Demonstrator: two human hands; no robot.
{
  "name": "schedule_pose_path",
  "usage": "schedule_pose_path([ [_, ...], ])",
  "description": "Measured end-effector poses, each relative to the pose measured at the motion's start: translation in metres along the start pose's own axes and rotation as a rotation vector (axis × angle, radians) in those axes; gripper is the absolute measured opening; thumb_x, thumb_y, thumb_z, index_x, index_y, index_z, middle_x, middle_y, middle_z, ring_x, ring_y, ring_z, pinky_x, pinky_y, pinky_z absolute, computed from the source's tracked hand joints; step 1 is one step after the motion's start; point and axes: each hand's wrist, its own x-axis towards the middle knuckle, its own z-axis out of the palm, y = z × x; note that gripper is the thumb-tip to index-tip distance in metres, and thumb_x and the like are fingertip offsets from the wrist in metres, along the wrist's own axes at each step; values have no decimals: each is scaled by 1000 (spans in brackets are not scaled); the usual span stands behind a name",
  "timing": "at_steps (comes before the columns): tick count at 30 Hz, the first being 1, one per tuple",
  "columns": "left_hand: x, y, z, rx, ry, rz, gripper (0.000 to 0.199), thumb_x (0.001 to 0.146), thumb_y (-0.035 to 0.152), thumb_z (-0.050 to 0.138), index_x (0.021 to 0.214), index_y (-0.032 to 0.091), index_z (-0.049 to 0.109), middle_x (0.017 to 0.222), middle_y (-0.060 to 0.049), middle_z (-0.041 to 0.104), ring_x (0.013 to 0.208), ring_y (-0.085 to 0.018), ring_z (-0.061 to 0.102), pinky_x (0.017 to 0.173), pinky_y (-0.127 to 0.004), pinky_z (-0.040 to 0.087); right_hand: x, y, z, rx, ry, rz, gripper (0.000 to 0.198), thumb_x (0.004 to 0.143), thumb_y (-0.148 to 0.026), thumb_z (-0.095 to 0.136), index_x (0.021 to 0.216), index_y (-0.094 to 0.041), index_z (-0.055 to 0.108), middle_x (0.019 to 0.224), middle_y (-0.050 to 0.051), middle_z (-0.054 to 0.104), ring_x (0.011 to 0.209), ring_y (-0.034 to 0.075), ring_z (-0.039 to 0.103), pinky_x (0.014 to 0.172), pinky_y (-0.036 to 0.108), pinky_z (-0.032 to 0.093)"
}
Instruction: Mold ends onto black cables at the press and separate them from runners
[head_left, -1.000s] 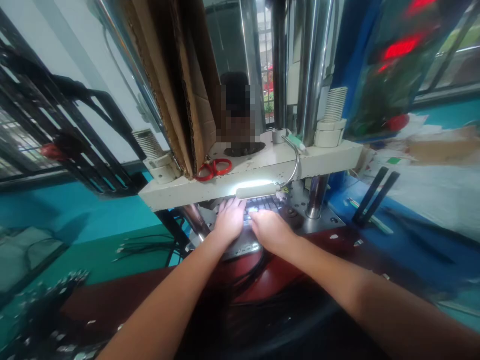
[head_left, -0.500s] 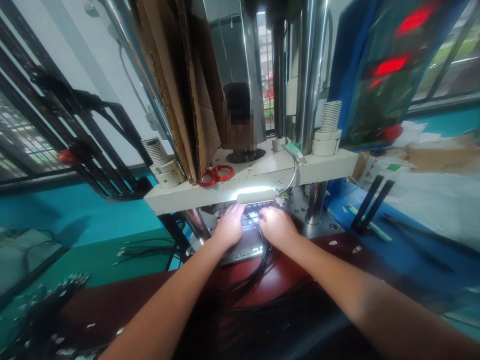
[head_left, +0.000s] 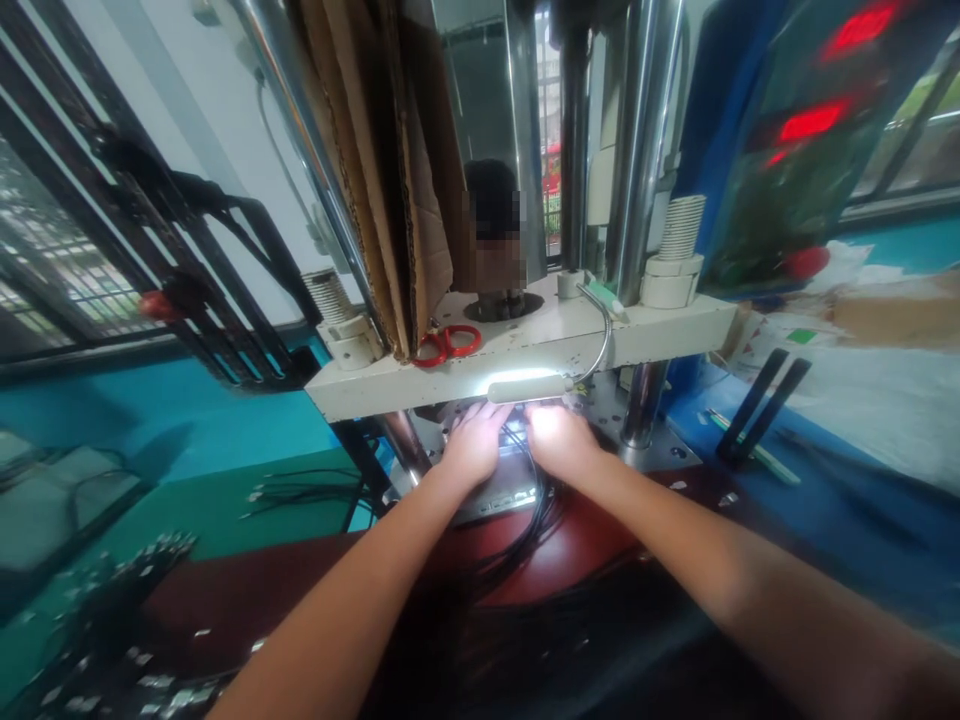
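Both hands reach under the pale press plate, over a metal mould [head_left: 504, 494] lit from above. My left hand [head_left: 477, 446] lies at the mould's left side, palm down, with its fingers stretched forward. My right hand [head_left: 561, 440] is at the right side with its fingers curled inward; what they grip, if anything, is hidden by the hand. Thin black cables [head_left: 538, 503] run from between the hands down over the mould's front and onto the dark red table. A glowing lamp [head_left: 529, 388] on a bent metal neck hangs just above the fingers.
The press plate [head_left: 637, 335] carries red-handled scissors [head_left: 448, 345] and upright cardboard [head_left: 424, 200]. Steel posts [head_left: 643, 405] flank the mould. More cables with metal ends [head_left: 161, 560] lie at the left. Two black bars [head_left: 763, 405] stand on the blue surface at right.
The whole view has shifted slightly, so things appear a little further right. Both hands stay at the mould; the left fingers look slightly more spread.
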Motion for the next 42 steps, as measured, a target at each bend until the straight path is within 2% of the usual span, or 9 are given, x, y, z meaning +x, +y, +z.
schedule_pose_path([
  [5, -1, 3, 0, 18, -6, -26, 57, 88, 10, 35, 142, 26, 41, 144, -4, 47, 127, -27, 44, 103, -43, 39, 10, 1, -1, 67, -28, -8, 24, 85, -18, 50, 104, -11, 63, 94, 15, 70, 88, 28, 67, 77, 35, 48],
  [8, 0, 3, 0, 23, -10, -33, 58, 86, 9, 36, 142, 26, 42, 144, -4, 47, 127, -26, 43, 105, -41, 38, 18, 8, 5, 155, -9, 11, 18, 83, -19, 54, 95, -13, 66, 98, 13, 71, 94, 25, 66, 83, 31, 47],
  [10, 1, 3, 1, 23, -10, -37, 58, 86, 9, 37, 142, 26, 41, 145, -4, 46, 128, -26, 43, 105, -41, 38, 22, 13, 11, 222, 19, 36, 19, 83, -20, 54, 97, -14, 65, 101, 11, 71, 95, 22, 65, 84, 28, 47],
  [15, 1, 2, 3, 18, -6, -35, 58, 86, 9, 37, 142, 24, 41, 145, -6, 46, 129, -25, 42, 106, -42, 37, 22, 19, 18, 353, 59, 70, 20, 85, -28, 55, 95, -16, 67, 95, 6, 72, 85, 18, 66, 77, 25, 48],
  [20, 1, 2, 4, 26, -11, -28, 57, 87, 10, 37, 142, 24, 40, 145, -5, 46, 129, -25, 42, 106, -42, 36, 16, 15, 17, 390, 70, 66, 27, 74, -30, 65, 96, -16, 70, 85, 6, 73, 74, 20, 65, 70, 28, 49],
  [26, 1, 2, 2, 52, -30, -41, 58, 86, 10, 39, 142, 24, 40, 144, -6, 47, 127, -25, 43, 105, -41, 37, 17, 15, 19, 432, 104, 81, 41, 71, -15, 57, 111, -14, 68, 98, 8, 74, 86, 19, 66, 78, 25, 49],
  [33, 4, 8, 3, 90, -27, -92, 48, 92, 18, 37, 139, 26, 43, 142, -8, 48, 123, -30, 44, 100, -50, 40, 19, 16, 24, 417, 68, 108, 33, 72, -23, 61, 102, -17, 73, 102, 7, 74, 93, 21, 66, 85, 28, 49],
  [39, 7, 16, 8, 97, -9, -120, 45, 93, 18, 35, 137, 22, 45, 141, -10, 48, 127, -32, 41, 107, -56, 30, 16, 13, 25, 345, 45, 136, 37, 79, -20, 56, 114, -17, 69, 110, 9, 71, 104, 22, 64, 91, 30, 47],
  [42, 8, 15, 3, 80, -10, -112, 44, 93, 16, 34, 135, 20, 49, 136, -13, 53, 125, -32, 43, 105, -56, 33, 12, 10, 22, 305, 34, 117, 33, 84, -18, 54, 113, -17, 68, 112, 10, 70, 106, 21, 63, 93, 35, 46],
])
